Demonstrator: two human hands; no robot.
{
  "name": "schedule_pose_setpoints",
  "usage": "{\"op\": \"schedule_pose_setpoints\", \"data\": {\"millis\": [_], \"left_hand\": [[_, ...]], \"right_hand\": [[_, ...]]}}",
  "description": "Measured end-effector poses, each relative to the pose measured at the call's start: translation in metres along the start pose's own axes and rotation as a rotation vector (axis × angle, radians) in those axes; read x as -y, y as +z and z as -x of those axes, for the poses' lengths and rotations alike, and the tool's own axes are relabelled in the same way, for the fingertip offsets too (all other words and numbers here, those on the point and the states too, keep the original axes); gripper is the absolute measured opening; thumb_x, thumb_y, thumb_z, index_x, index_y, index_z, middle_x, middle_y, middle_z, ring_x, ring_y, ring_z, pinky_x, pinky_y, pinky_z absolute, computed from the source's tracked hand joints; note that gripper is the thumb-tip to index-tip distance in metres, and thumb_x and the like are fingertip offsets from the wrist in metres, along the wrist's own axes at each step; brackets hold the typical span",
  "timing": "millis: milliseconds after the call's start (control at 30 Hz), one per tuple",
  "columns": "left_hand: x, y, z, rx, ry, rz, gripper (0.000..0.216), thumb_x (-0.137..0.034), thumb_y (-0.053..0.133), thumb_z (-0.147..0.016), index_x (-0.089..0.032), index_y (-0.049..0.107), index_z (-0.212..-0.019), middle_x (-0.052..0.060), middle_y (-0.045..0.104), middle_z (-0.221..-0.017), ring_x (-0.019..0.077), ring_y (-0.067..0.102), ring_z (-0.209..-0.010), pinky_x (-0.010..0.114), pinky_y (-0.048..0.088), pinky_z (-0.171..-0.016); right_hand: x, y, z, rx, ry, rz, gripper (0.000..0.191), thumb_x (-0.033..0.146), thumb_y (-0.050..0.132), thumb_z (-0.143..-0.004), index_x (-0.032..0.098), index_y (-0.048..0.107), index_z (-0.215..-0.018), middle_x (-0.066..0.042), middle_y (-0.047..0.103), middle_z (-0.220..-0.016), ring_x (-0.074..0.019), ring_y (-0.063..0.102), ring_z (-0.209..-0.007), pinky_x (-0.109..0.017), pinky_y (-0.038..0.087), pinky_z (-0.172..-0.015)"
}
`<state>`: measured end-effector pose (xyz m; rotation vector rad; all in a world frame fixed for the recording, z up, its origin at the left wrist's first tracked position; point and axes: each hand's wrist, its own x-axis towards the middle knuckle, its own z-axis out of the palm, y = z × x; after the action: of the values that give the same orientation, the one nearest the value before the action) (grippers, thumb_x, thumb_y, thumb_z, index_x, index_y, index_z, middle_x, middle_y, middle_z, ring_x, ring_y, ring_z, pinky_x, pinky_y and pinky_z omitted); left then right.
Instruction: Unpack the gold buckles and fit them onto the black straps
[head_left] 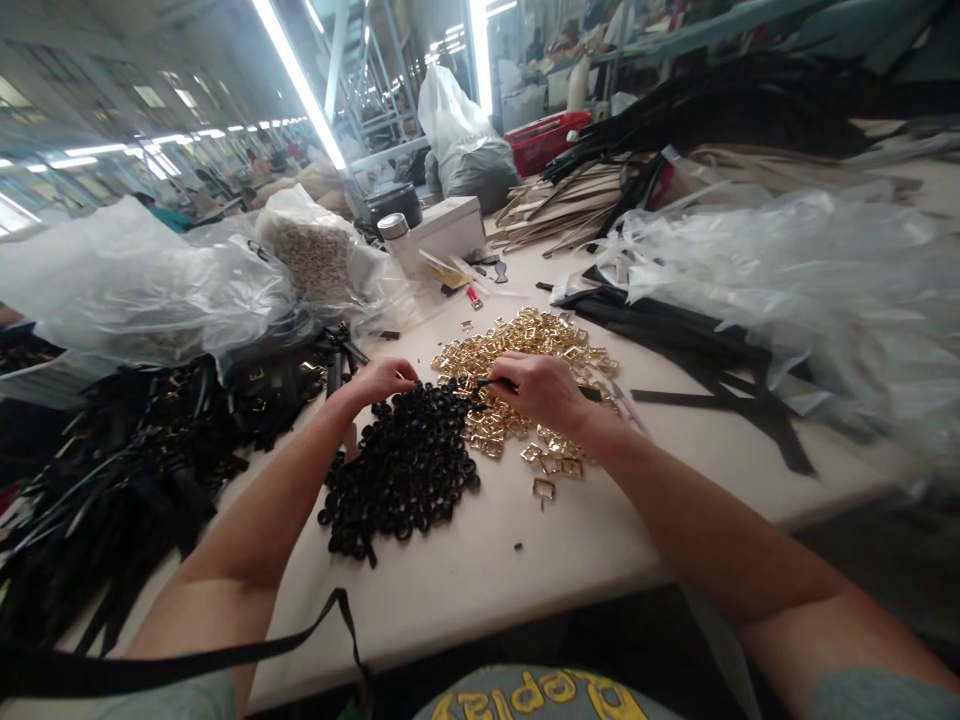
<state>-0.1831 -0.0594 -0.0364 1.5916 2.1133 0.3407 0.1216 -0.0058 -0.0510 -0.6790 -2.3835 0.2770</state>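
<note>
My right hand (541, 388) is closed round a narrow black strap (590, 394); one end pokes out past the fingers on the left and a wider end shows to the right of the hand. It hovers over a heap of gold metal buckles (491, 352). My left hand (381, 380) is at the upper edge of a pile of small black loops (405, 465), with its fingertips pinched together. Whatever is between those fingertips is too small to make out. Several buckles lie loose below the heap.
Finished-looking black straps with gold buckles (255, 395) are massed at the left. Clear plastic bags (795, 270) cover black strips at the right. A metal flask (394, 232) stands by a white box (450, 228) at the back. Brown strips (559, 205) lie behind.
</note>
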Motion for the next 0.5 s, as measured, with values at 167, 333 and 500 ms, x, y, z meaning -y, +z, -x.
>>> {"op": "schedule_pose_setpoints", "data": {"millis": [167, 333, 500], "left_hand": [[-0.007, 0.014, -0.016, -0.051, -0.069, -0.069, 0.005, -0.016, 0.073, -0.062, -0.021, 0.073, -0.062, 0.002, 0.063, -0.055, 0.0199, 0.06, -0.061, 0.032, 0.045, -0.066], [-0.02, 0.015, -0.006, -0.199, -0.073, -0.012, 0.008, -0.016, 0.074, -0.063, -0.02, 0.069, -0.059, 0.002, 0.062, -0.054, 0.0223, 0.064, -0.067, 0.033, 0.048, -0.071], [-0.044, 0.036, 0.053, -0.276, 0.054, 0.417, 0.021, -0.035, 0.071, -0.076, -0.018, 0.074, -0.088, 0.005, 0.073, -0.078, 0.0174, 0.066, -0.071, 0.029, 0.052, -0.071]], "right_hand": [[0.001, 0.003, 0.0, 0.021, 0.018, 0.004, 0.015, 0.028, 0.06, -0.09, 0.018, 0.064, -0.079, 0.0, 0.064, -0.079, -0.0106, 0.05, -0.066, -0.026, 0.024, -0.057], [0.005, 0.007, 0.003, 0.043, -0.028, -0.049, 0.015, 0.027, 0.062, -0.09, 0.018, 0.064, -0.078, 0.0, 0.063, -0.078, -0.01, 0.049, -0.064, -0.026, 0.026, -0.058], [0.011, 0.009, 0.005, -0.038, -0.068, -0.145, 0.015, 0.025, 0.062, -0.091, 0.017, 0.065, -0.079, 0.0, 0.063, -0.076, -0.0101, 0.051, -0.066, -0.025, 0.029, -0.061]]}}
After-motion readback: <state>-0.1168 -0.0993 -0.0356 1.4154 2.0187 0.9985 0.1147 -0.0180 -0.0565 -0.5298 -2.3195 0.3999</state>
